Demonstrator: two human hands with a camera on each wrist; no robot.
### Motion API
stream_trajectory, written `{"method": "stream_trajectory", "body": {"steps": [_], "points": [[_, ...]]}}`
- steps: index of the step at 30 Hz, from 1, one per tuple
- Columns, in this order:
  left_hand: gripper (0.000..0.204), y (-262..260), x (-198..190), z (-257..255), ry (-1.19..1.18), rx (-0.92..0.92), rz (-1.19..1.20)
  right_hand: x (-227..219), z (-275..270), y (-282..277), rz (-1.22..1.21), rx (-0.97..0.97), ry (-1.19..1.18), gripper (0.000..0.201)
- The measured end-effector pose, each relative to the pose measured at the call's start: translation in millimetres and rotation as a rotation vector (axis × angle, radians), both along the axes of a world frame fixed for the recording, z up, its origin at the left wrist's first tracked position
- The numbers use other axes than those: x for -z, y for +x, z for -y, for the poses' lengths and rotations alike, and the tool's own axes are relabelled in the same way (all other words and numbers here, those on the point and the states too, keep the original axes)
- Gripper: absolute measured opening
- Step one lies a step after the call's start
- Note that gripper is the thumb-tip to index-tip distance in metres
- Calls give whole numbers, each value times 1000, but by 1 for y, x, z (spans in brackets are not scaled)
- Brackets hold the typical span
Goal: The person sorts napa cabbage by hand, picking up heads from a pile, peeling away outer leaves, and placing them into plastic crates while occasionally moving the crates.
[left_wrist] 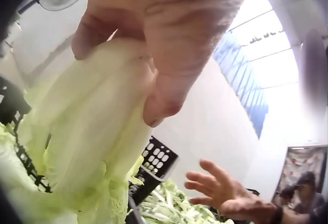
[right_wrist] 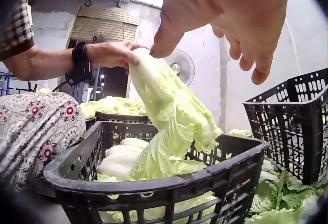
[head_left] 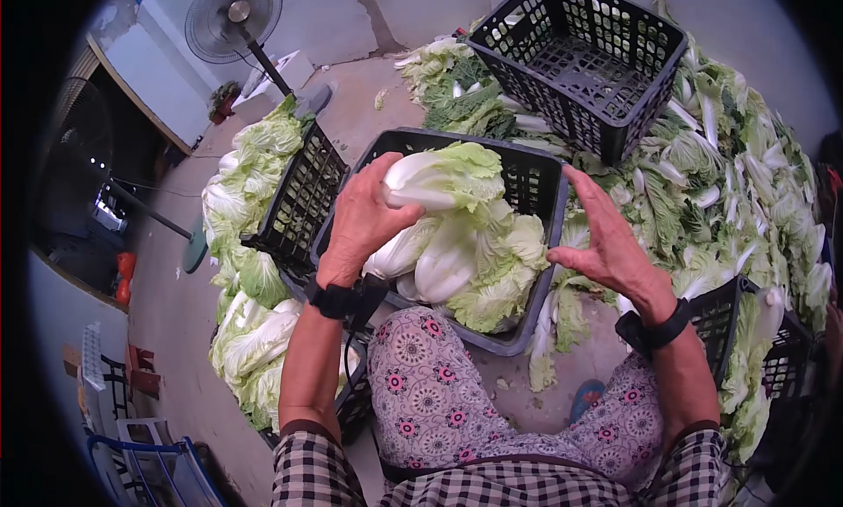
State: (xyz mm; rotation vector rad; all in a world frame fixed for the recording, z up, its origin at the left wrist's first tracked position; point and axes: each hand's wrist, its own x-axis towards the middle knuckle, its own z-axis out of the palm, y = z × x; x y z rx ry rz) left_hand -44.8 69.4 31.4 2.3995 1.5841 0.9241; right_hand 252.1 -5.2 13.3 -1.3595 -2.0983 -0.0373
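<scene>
My left hand (head_left: 364,213) grips a napa cabbage (head_left: 448,178) by its white base, fingers and thumb on either side. In the right wrist view the cabbage (right_wrist: 169,106) tilts leaf end down over the black plastic crate (right_wrist: 159,185). Several more napa cabbages (head_left: 446,259) lie inside that crate (head_left: 527,342), white bases toward me. Beyond the crate's right rim my right hand (head_left: 610,239) is held up with nothing in it, thumb and fingers spread apart. The left wrist view shows this right hand (left_wrist: 223,190) with its fingers extended.
An empty black crate (head_left: 606,103) sits on a large heap of loose cabbage leaves (head_left: 694,182). Crates piled with cabbages (head_left: 250,200) stand at left. Another crate (head_left: 716,318) is near my right arm. A standing fan (head_left: 237,15) is at the back.
</scene>
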Motion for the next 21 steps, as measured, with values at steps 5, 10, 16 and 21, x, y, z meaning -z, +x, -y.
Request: {"method": "stream_trajectory", "body": {"steps": [5,10,16,21], "points": [[65,57,-39,45,17,355,161,14,-3,-25,-176,-146,184,49],[108,83,-23,50,-37,416,421,15,6,-9,-563,-178,-103,49],[99,119,39,56,-582,546,727,39,0,22,-845,-182,-348,49],[85,122,64,52,-635,466,1003,37,10,24,-1006,-264,-574,47]]}}
